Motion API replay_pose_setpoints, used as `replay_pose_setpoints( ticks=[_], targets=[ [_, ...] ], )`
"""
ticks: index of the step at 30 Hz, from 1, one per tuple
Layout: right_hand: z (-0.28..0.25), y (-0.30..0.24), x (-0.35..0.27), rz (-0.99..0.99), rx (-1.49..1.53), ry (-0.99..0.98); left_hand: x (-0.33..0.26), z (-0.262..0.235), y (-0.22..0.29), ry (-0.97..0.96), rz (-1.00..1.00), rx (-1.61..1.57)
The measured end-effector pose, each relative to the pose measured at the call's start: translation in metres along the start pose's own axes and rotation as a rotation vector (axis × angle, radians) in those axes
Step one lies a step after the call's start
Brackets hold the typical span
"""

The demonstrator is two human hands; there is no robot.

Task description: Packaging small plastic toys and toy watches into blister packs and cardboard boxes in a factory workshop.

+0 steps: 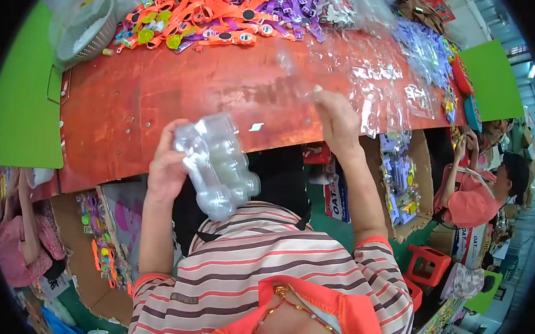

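Note:
My left hand (169, 165) grips a small stack of clear moulded plastic blister shells (214, 164) at the table's front edge, its fingers closed on their left side. Over the table to the right, my right hand (338, 119) has its fingers bent together. Just beyond its fingertips shows a blurred, see-through plastic piece (287, 64). Whether the fingers hold it is unclear. A small white scrap (256, 128) lies on the red table (162, 95) between my hands.
Orange toy watches (209, 13) and purple straps (297, 11) heap along the back. Clear blister shells (375, 76) spread at the right. A grey basket (90, 34) stands far left. Open cartons (424, 175) of toys flank me below the table. A co-worker (475, 193) sits at the right.

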State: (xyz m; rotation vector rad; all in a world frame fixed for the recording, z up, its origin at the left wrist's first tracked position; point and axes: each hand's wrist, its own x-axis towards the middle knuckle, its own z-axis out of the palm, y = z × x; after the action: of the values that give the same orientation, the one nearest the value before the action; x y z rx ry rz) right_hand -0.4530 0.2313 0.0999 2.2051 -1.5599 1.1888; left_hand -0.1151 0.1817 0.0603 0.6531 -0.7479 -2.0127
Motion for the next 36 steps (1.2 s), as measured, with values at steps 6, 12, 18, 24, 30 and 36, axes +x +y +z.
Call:
replay_pose_setpoints(
  ticks=[6, 12, 18, 24, 30, 36],
  targets=[
    [-0.018, 0.021, -0.035, -0.046, -0.223, -0.344, -0.002, 0.000, -0.010, -0.008, -0.036, -0.001],
    [-0.028, 0.050, -0.060, 0.018, -0.447, -0.495, 0.003, 0.012, -0.009, -0.070, -0.116, 0.110],
    [-0.018, -0.016, -0.025, 0.311, -0.032, -0.284, 0.015, 0.039, -0.017, -0.179, -0.105, 0.138],
    [0.032, -0.099, 0.021, 0.456, 0.539, -0.470, 0.016, 0.057, -0.030, -0.186, -0.016, 0.297],
    [0.047, -0.096, 0.013, 0.574, 0.805, -0.461, 0.008, 0.054, -0.018, -0.169, 0.026, 0.375],
    [0.041, -0.103, 0.014, 0.635, 0.817, -0.538, 0.008, 0.045, -0.022, -0.178, 0.062, 0.429]
  ],
)
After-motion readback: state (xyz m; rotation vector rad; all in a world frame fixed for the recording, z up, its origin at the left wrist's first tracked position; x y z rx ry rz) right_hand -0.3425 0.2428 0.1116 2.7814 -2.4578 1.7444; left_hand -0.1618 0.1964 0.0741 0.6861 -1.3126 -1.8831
